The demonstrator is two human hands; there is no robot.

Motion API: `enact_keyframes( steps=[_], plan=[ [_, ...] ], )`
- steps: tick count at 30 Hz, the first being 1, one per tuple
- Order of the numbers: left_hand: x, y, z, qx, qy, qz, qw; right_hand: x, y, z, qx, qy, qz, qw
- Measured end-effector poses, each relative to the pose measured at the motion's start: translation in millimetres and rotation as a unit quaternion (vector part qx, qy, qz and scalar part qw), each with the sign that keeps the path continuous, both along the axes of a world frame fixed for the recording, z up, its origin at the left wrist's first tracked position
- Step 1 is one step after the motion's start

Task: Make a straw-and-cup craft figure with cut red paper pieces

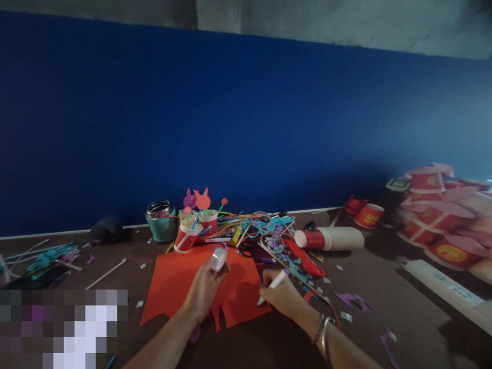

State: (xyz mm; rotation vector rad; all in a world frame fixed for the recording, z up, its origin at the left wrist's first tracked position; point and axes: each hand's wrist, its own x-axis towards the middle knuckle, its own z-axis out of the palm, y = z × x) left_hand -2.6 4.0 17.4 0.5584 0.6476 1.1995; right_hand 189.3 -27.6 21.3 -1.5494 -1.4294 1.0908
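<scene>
A sheet of red-orange paper [172, 282] with a ragged, cut lower edge lies on the brown table in front of me. Above its middle, my left hand [207, 287] grips a small roll of clear tape [219, 259] between thumb and fingers. My right hand [279, 294] is closed round a white marker [277, 281] with a purple end, held slanted like a pen. The marker's lower tip is at the paper's right part; whether it touches the sheet I cannot tell. Behind the paper stand red and white paper cups [187, 237] with straws and animal-shaped paper cutouts [203, 199].
A teal metal pot [163, 221] stands back left. Paper scraps, pipe cleaners and straws form a pile [269, 225] behind the sheet. Stacked cups [330, 239] lie on their side. At right are a power strip [442, 282] and a heap of decorated red cups [442, 215].
</scene>
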Motion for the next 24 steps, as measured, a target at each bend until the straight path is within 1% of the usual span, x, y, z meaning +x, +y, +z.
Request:
enact_keyframes(
  steps=[3,6,11,14,17,19,21,23,24],
  plan=[
    [0.0,0.8,-1.0,-0.002,0.000,0.002,1.000,-0.7,0.4,1.3,-0.006,0.001,-0.010,1.000],
    [0.2,0.8,-1.7,0.001,-0.002,0.004,1.000,-0.6,1.4,1.0,0.008,0.009,-0.035,0.999],
    [0.7,-0.2,-0.2,0.000,-0.003,0.003,1.000,0.1,1.7,-1.8,0.010,0.012,-0.018,1.000],
    [0.6,0.3,-0.2,-0.009,-0.003,0.006,1.000,0.0,1.3,-1.6,0.003,0.018,-0.025,1.000],
    [0.6,1.5,-1.1,-0.003,-0.009,0.001,1.000,0.9,1.3,0.3,-0.004,0.036,-0.026,0.999],
    [1.0,2.1,-1.3,-0.001,-0.013,0.002,1.000,2.0,1.5,2.2,0.025,0.063,-0.039,0.997],
    [1.6,2.4,-1.0,-0.009,-0.020,0.008,1.000,2.1,1.2,4.9,0.075,0.093,-0.061,0.991],
    [2.2,2.4,-0.6,-0.014,-0.028,0.012,0.999,-0.1,0.1,8.4,0.104,0.119,-0.058,0.986],
    [2.5,2.4,-0.5,-0.012,-0.029,0.009,0.999,-2.1,-0.6,10.3,0.103,0.131,-0.047,0.985]
  ],
)
